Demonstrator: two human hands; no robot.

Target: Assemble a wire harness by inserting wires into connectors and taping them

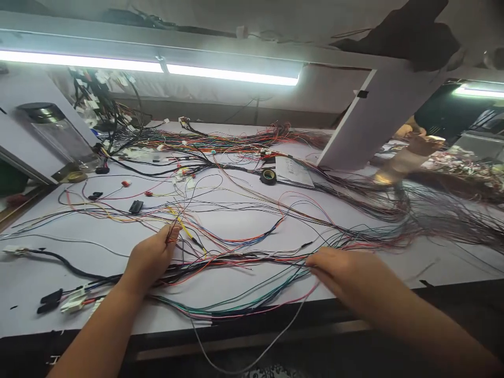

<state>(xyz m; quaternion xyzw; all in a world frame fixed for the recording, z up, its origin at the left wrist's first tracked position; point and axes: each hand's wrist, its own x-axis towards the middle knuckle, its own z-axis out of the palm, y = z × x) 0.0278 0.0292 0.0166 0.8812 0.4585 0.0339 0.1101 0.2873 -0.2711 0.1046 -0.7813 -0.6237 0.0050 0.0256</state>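
A loose wire harness (244, 257) of many coloured wires lies spread over the white worktable (35, 273). My left hand (151, 257) is closed in a pinch on a few thin wires (173, 236), lifting them near a yellow wire. My right hand (338, 270) rests on the wire bundle near the table's front edge, fingers curled round wires there. Black and white connectors (63, 300) lie at the harness's left end.
A roll of black tape (269, 176) and a white box (293, 172) sit mid-table. A clear bottle (59, 131) stands at far left. A slanted white panel (370, 121) rises at right. Another person's hand (409, 152) works beyond it. More wire bundles (452, 210) trail right.
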